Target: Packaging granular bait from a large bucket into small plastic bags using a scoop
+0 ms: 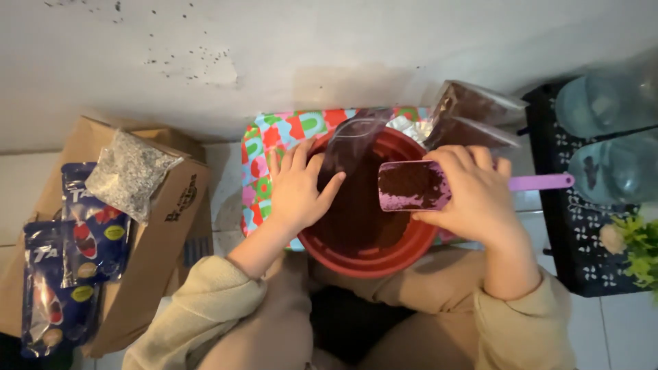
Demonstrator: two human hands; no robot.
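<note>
The right hand (480,199) grips a purple scoop (415,186) heaped with dark soil over the red basin (370,253), beside the left hand (296,192) pinching open a clear bag (353,140), seemingly unfilled, two filled bags (473,116) lying just beyond.

A brown cardboard box (164,226) lies at left, bearing two glossy blue pouches (58,288) with red and yellow markings and a clear bag of grey grit (129,173). At centre, a clear bag (353,140) stands in the bowl, held by the left hand (296,192). Two clear packets of dark powder (473,116) lie far right of it
</note>
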